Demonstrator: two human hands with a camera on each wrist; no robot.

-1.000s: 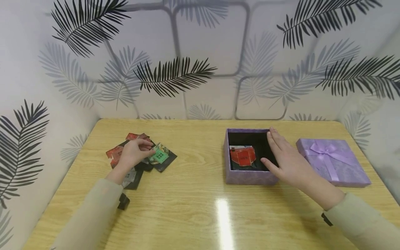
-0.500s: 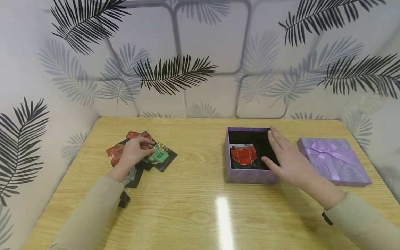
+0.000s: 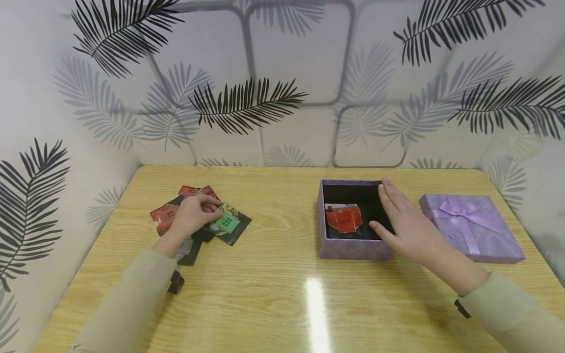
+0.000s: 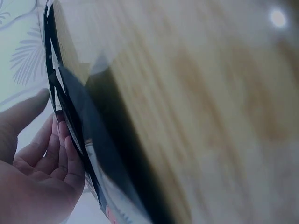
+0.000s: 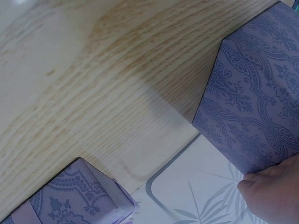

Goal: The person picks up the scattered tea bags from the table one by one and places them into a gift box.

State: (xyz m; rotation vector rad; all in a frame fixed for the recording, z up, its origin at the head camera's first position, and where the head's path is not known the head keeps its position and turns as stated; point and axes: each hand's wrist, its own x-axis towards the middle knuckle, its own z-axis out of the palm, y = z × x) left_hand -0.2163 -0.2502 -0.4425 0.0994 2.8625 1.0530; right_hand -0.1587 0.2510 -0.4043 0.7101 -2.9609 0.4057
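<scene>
Several flat black packets with coloured labels overlap at the left of the table. My left hand [image 3: 194, 213] is over them, fingers bent, thumb at the edge of the green-labelled packet [image 3: 229, 224]. In the left wrist view, the left hand [image 4: 49, 163] has its fingers against the dark packet edges; whether it pinches one is unclear. My right hand [image 3: 410, 228] rests on the right wall of an open purple box [image 3: 355, 249], fingers straight along the rim and thumb spread. A red-labelled packet [image 3: 343, 219] lies inside. The right wrist view shows the patterned box wall [image 5: 257, 98] beside the right hand [image 5: 273, 191].
The box lid [image 3: 490, 225], purple with a ribbon bow, lies to the right of the box. A red packet [image 3: 165, 215] and a grey-labelled packet [image 3: 187, 250] show around my left hand. Behind the wooden table [image 3: 256, 294] stands a leaf-patterned backdrop [image 3: 291, 132].
The green-labelled packet has shifted slightly right and toward me, along with my left thumb. My right hand, the box and the lid stay in place.
</scene>
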